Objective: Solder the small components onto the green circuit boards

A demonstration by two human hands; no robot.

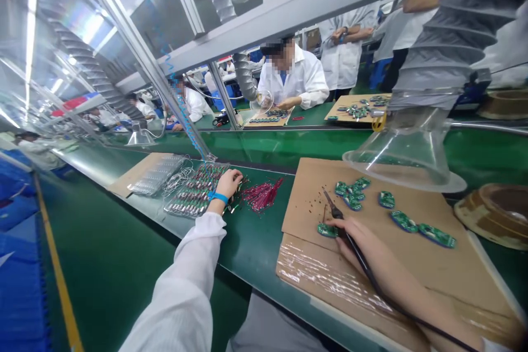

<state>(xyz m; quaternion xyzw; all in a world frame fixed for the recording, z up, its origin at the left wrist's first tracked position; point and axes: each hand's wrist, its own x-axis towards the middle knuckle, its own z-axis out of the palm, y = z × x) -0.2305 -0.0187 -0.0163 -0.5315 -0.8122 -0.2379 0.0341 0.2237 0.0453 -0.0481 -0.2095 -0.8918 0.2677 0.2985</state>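
My left hand [228, 182], with a blue wrist strap, reaches out over a tray of small cylindrical parts [193, 192], its fingers curled down among them; what they hold is hidden. My right hand [355, 236] grips a black soldering iron [335, 213] like a pen, its tip raised just above a brown cardboard mat [412, 264]. A small green circuit board [326, 230] lies against my right fingers. Several more green boards [352, 192] lie further back on the mat.
A bundle of red wires [263, 196] lies between tray and mat. A clear fume hood [406, 154] on a grey hose hangs over the mat's far side. A round brown stand [493, 214] sits at right. Across the green belt [289, 146], people in white coats work.
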